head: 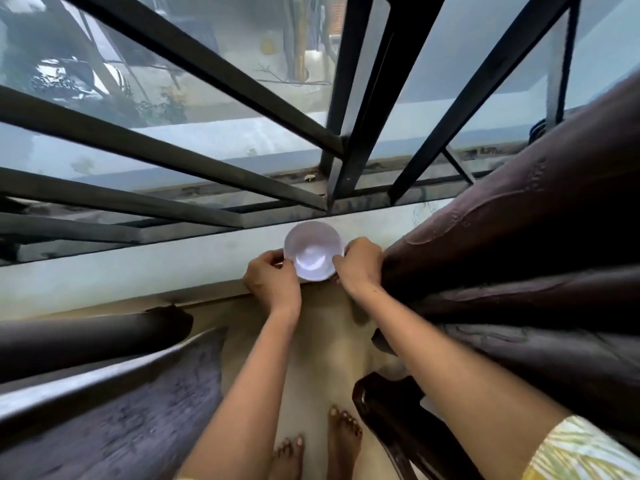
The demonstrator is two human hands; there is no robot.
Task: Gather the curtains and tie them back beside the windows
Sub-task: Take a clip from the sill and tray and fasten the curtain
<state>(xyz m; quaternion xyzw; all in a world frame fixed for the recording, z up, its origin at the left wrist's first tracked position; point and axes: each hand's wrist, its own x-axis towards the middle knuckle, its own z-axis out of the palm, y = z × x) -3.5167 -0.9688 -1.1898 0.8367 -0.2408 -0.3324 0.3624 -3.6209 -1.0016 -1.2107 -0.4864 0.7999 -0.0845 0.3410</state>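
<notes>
- Both hands are gripping one white bowl point(313, 251) on the window sill point(138, 268): the left hand point(272, 280) is curling its fingers round the near-left rim, the right hand point(360, 263) is pinching the right rim. Neither grip is holding curtain fabric.
- Curtains are hanging apart and untied: the right curtain point(519, 237) is lying just beside the right hand, its folds touching the wrist; the left curtain point(104, 375) is hanging well apart from the left hand.
- Judgement on the step in hand: the bowl is apparently being cleared off the sill so the fabric can be gathered. Doing it well is calling for a level lift, rim kept upright, and a set-down away from the curtain's sweep; snagging the right folds is the risk.
- Count: one bowl, two curtains, two hands, two bare feet point(311, 445) on the floor, one dark chair point(388, 410) just beside the right foot.
- Window bars point(207, 64) are standing behind the sill; no tie-back is visible.
</notes>
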